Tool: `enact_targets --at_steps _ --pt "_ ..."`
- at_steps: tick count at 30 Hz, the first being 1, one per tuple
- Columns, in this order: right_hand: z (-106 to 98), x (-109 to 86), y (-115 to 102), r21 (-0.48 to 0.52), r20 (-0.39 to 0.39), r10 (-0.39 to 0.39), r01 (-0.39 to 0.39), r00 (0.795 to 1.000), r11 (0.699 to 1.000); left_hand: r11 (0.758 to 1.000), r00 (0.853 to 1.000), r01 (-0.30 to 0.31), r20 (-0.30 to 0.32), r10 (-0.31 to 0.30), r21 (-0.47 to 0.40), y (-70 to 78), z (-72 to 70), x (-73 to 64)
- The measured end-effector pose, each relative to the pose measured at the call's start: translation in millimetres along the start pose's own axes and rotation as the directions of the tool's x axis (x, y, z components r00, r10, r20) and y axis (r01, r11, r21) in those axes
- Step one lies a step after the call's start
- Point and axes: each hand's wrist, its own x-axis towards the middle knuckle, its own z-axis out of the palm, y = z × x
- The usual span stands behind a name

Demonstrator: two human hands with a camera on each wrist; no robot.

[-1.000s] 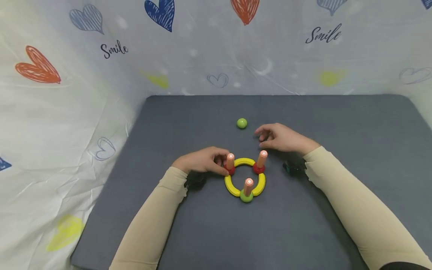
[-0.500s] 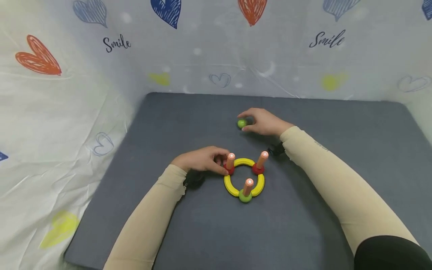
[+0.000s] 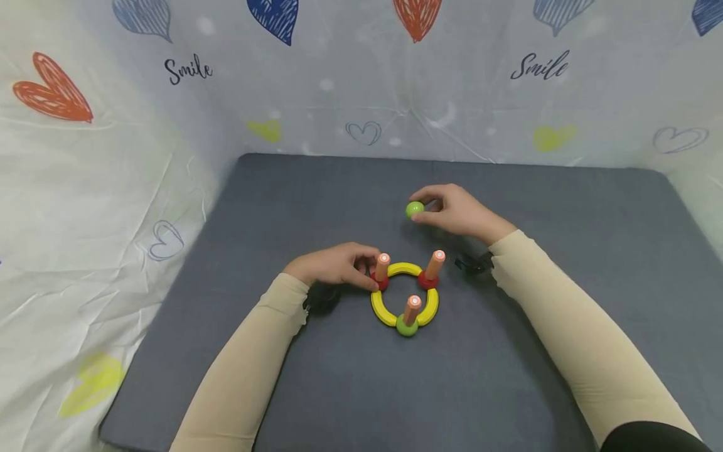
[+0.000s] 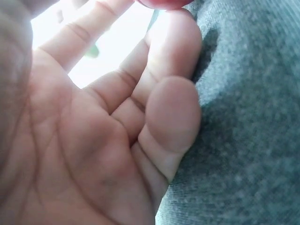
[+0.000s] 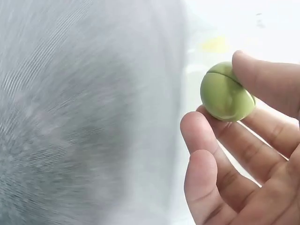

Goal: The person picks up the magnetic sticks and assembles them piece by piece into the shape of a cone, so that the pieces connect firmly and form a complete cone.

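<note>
A yellow ring lies flat on the grey table, with two red balls and one green ball set along it. From each of these balls rises a light wooden peg. My left hand grips the ring's left red ball between thumb and fingers; in the left wrist view only a sliver of red shows at the fingertips. Beyond the ring, my right hand pinches a loose green ball between thumb and fingers. A groove line runs across that ball.
The grey table runs back to a white sheet printed with hearts and words. The sheet also hangs along the left side. A dark wrist camera sits under the right wrist.
My right hand reached left to the loose green ball and took hold of it. The ball has since come slightly right, off its spot. My left hand keeps its grip on the red ball.
</note>
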Motion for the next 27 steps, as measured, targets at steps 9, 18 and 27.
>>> enact_targets --at_steps 9,18,27 --pt "-21.7 -68.2 -41.9 -0.025 -0.141 -0.058 0.055 0.988 0.998 1.000 1.000 -0.003 0.008 0.003 -0.021 -0.6 1.2 0.5" --pt "-15.1 -105.7 -47.5 -0.019 -0.134 -0.153 0.152 0.979 0.988 1.000 1.000 0.003 0.006 -0.003 0.015 0.9 -0.8 -0.3" --pt "-6.6 -110.2 -43.9 -0.013 -0.130 -0.234 0.234 0.963 0.972 1.000 1.000 -0.011 0.010 0.010 0.014 -2.8 -0.7 0.5"
